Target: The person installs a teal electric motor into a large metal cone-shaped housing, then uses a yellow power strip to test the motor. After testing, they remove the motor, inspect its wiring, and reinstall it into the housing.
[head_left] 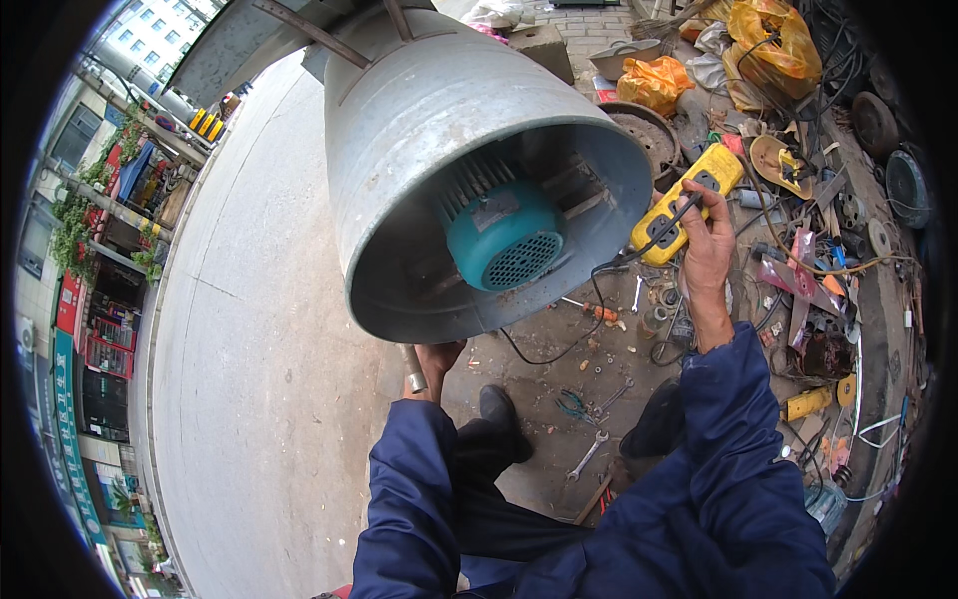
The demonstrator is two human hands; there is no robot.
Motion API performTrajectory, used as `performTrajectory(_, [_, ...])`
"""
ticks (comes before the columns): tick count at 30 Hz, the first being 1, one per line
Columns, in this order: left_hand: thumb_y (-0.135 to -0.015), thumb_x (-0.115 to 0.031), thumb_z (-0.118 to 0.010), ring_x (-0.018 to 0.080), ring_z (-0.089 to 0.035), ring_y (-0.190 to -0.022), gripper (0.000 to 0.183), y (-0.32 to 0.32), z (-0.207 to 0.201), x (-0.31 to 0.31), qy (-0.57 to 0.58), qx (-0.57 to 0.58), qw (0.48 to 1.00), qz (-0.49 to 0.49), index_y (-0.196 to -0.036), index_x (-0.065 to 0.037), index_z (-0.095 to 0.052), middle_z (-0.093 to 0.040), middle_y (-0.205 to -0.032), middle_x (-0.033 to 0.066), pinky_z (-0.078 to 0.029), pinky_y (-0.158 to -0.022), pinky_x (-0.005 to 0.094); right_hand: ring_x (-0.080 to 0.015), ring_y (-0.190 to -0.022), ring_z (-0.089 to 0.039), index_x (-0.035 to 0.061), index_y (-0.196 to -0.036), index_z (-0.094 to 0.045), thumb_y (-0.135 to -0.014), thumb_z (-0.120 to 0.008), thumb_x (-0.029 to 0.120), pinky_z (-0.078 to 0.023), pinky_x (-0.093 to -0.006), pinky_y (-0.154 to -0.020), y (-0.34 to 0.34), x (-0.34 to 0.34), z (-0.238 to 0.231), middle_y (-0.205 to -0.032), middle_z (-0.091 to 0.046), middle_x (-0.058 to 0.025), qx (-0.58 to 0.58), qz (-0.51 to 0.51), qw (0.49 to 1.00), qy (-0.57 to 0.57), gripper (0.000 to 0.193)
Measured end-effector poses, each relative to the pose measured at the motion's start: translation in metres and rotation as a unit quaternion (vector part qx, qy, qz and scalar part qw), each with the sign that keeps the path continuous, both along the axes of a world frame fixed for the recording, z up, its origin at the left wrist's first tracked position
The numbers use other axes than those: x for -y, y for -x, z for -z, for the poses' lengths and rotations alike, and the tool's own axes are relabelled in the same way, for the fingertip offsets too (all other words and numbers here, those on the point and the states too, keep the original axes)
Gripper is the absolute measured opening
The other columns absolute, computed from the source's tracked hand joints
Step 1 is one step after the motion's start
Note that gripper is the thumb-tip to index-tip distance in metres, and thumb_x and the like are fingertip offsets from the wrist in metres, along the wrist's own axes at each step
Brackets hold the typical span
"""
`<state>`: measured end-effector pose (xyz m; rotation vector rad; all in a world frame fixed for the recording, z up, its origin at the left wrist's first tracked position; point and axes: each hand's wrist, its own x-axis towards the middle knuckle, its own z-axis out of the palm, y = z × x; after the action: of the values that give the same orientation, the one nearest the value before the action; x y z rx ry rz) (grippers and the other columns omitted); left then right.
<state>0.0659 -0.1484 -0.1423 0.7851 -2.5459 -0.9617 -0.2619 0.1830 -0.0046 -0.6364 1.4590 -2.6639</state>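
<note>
Left hand (440,359) is beneath cylinder (404,150) containing motor (504,235).

Upper centre, a grey drum-shaped metal housing (429,95) is looking mottled; inside, a teal rounded metal motor (494,228) is popping, dark holes (523,263) dotting its end! Right of centre, a yellow oblong plastic power strip (720,168) is blazing, a slim black cable (651,245) striping it. Lower down, plain navy cloth sleeves (740,419) are showing.
</note>
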Motion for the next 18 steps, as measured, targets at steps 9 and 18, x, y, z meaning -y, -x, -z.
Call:
performTrajectory(9, [-0.094,-0.034,-0.056,0.0299,-0.063,-0.119,0.042,-0.003,-0.003,-0.001,-0.071,-0.008,0.997,-0.008,-0.126,-0.010,-0.065,-0.071,-0.124,0.0093,-0.048,-0.106,0.0445,-0.0129,-0.106,-0.063,0.0028,-0.128,-0.067,-0.101,-0.069,0.009,-0.052,-0.0290,-0.098,0.000,0.000,0.000,-0.120,-0.067,-0.0059,-0.010,0.008,1.000,-0.012,0.028])
performTrajectory(18, [-0.091,-0.033,-0.057,0.0297,-0.064,-0.116,0.040,0.000,-0.017,-0.008,0.232,0.078,0.969,0.019,-0.124,-0.013,-0.067,-0.072,-0.122,0.0073,-0.049,-0.104,0.0444,-0.0129,-0.107,-0.062,0.0020,-0.128,-0.067,-0.101,-0.068,0.008,-0.052,-0.0293,-0.098,0.002,-0.001,-0.001,-0.120,-0.066,-0.0059,-0.019,0.010,1.000,-0.020,0.027])
